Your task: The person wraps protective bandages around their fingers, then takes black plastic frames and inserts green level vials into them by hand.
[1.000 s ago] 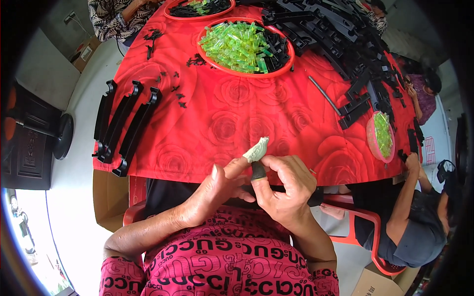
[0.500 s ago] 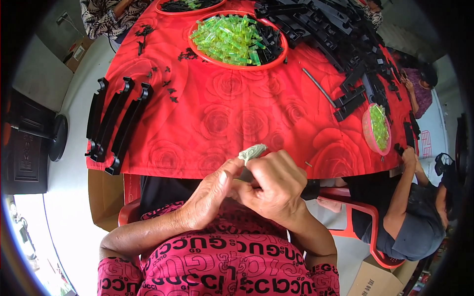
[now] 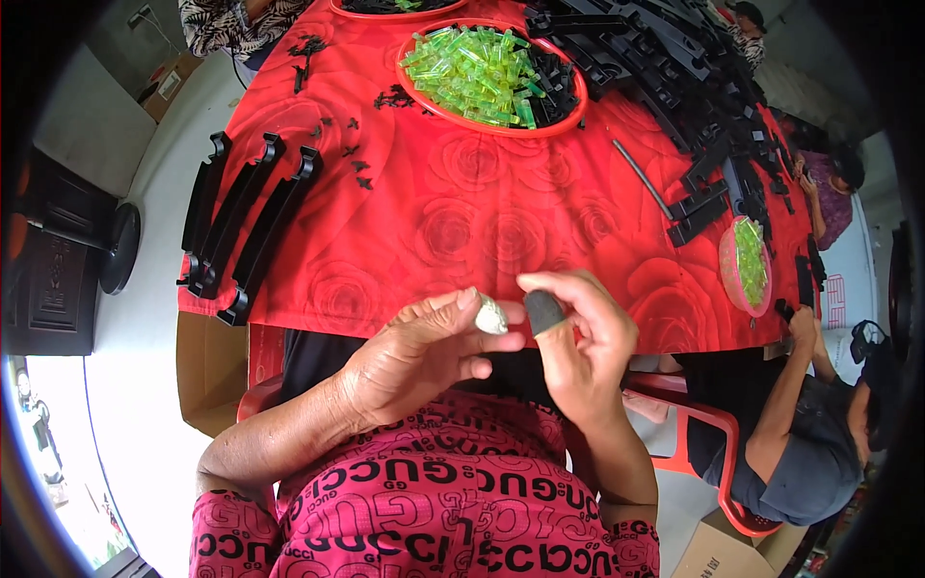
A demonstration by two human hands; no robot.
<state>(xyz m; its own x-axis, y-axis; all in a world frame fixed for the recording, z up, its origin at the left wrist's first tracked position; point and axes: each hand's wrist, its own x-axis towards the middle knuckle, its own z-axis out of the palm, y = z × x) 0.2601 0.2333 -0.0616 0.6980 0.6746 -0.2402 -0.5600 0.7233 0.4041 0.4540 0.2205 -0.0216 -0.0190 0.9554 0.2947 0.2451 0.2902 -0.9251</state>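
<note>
My left hand [image 3: 400, 361] is raised over my lap by the table's near edge, fingers apart. A crumpled white finger wrap [image 3: 492, 315] sits at its index fingertip, close beside the thumb. Just to the right is my right hand [image 3: 588, 342], its fingers loosely curled and apart, with nothing between them. On its thumb is a dark grey finger cot [image 3: 545, 312]. A small gap separates the two hands.
Three long black plastic parts [image 3: 236, 226] lie at left on the red tablecloth [image 3: 462, 231]. An orange-rimmed tray [image 3: 397, 72] holds green-yellow vials and black pieces. Black parts [image 3: 665, 87] pile up far right, near a thin rod [image 3: 641, 180] and a pink bowl [image 3: 729, 270]. A co-worker [image 3: 805, 414] sits at right.
My hands have moved apart. My right hand has come off the white wrap and opened, showing the dark cot on its thumb. The head view has shifted slightly, moving the table rightward.
</note>
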